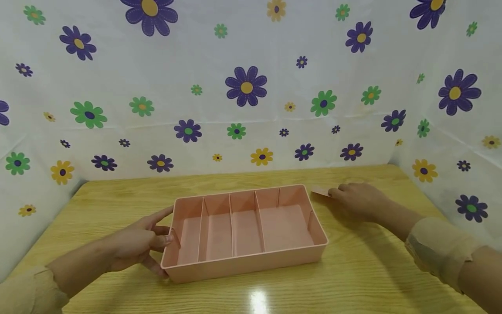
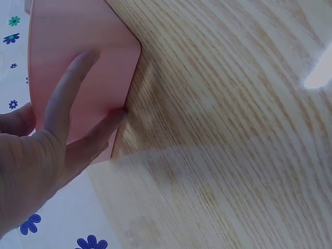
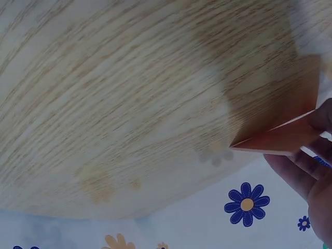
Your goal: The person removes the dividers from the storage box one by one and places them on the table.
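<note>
A pink organizer box (image 1: 243, 264) sits at a slight angle on the wooden table, split by upright dividers into three narrow compartments on the left and one wider one on the right. My left hand (image 1: 135, 244) grips its left end, thumb over the rim. In the left wrist view, fingers spread along the outside of the box's end wall (image 2: 106, 26). Just beyond the box's right end, my right hand (image 1: 358, 200) pinches a thin pink divider (image 1: 319, 191). The right wrist view shows this divider (image 3: 282, 140) low over the table, partly covered by the fingers.
The wood-grain table (image 1: 364, 266) is glossy and reflects light near its front. A white cloth with printed flowers (image 1: 211, 100) hangs behind the table and along both sides. Inside the wide compartment, thin vertical ribs (image 1: 279, 198) show on the walls.
</note>
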Motion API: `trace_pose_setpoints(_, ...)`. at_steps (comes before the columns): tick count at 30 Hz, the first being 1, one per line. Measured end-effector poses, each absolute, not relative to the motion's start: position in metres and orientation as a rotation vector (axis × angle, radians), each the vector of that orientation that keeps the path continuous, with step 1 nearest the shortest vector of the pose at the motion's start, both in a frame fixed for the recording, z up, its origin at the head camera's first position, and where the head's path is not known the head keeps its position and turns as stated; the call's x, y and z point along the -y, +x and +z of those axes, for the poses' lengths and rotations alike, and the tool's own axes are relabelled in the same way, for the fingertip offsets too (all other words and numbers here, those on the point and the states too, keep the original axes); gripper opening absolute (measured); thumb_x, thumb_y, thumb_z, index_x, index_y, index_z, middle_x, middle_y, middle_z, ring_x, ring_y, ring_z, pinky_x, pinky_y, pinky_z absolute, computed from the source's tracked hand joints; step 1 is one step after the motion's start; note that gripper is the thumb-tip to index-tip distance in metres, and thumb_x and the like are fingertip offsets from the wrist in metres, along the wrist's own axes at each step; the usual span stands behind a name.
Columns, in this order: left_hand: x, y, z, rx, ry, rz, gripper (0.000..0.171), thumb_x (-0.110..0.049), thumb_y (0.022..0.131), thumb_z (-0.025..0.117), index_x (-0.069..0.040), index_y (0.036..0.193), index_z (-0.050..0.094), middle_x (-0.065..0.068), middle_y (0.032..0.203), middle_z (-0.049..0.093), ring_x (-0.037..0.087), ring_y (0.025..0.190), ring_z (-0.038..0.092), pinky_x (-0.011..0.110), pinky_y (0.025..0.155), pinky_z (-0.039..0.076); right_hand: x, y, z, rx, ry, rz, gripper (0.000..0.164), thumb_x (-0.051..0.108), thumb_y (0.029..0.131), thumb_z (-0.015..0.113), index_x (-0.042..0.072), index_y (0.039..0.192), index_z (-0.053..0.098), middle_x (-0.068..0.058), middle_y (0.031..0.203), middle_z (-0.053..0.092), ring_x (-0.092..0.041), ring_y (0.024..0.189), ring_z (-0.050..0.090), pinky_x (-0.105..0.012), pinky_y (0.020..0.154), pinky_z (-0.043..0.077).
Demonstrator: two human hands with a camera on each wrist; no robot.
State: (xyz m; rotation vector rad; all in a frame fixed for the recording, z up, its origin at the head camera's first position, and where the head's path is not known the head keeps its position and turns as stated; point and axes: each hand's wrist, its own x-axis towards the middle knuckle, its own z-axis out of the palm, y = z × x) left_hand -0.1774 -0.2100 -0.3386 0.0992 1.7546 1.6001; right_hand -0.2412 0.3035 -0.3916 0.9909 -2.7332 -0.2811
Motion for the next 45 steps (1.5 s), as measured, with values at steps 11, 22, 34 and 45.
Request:
trace_pose_setpoints(11, 0.210, -0.178, -0.341, -1.741, 0.121, 1.612, 0.081, -0.008, 0.092, 0.050, -0.029, 0.148, -0.006, 0.032, 0.138, 0.023, 0.040, 0.107, 0.051, 0.063, 0.070, 0.050, -0.309, -0.239, -0.388, 3.007, 0.974, -0.025, 0.029, 0.017, 0.094, 0.047, 0.011, 0.120, 0.059, -0.013, 0.113, 0.061, -0.033, 0.101, 0.057, -0.049, 0.087, 0.049)
trace_pose_setpoints(22, 0.209, -0.181, -0.339, -1.752, 0.105, 1.595, 0.081, -0.006, 0.091, 0.049, -0.030, 0.148, -0.003, 0.031, 0.141, 0.021, 0.041, 0.106, 0.052, 0.062, 0.072, 0.050, -0.304, -0.256, -0.391, 3.072, 0.829, 0.200, 0.035, 0.018, 0.097, 0.036, 0.002, 0.123, 0.052, -0.032, 0.128, 0.045, -0.047, 0.116, 0.042, -0.057, 0.101, 0.034)
trace_pose_setpoints(34, 0.211, -0.177, -0.336, -1.752, 0.107, 1.605, 0.080, -0.006, 0.092, 0.048, -0.029, 0.148, -0.005, 0.032, 0.141, 0.019, 0.041, 0.106, 0.052, 0.063, 0.071, 0.050, -0.286, -0.265, -0.392, 3.087, 0.853, 0.167, 0.032, 0.011, 0.090, 0.045, 0.002, 0.118, 0.059, -0.018, 0.101, 0.055, -0.030, 0.090, 0.054, -0.046, 0.084, 0.050)
trace_pose_setpoints(45, 0.212, -0.175, -0.338, -1.743, 0.094, 1.610, 0.083, -0.008, 0.091, 0.051, -0.028, 0.148, -0.006, 0.032, 0.142, 0.017, 0.040, 0.107, 0.052, 0.062, 0.071, 0.050, -0.285, -0.292, -0.399, 3.110, 0.765, 0.177, 0.036, 0.014, 0.093, 0.040, 0.001, 0.122, 0.056, -0.023, 0.109, 0.054, -0.036, 0.099, 0.053, -0.050, 0.091, 0.046)
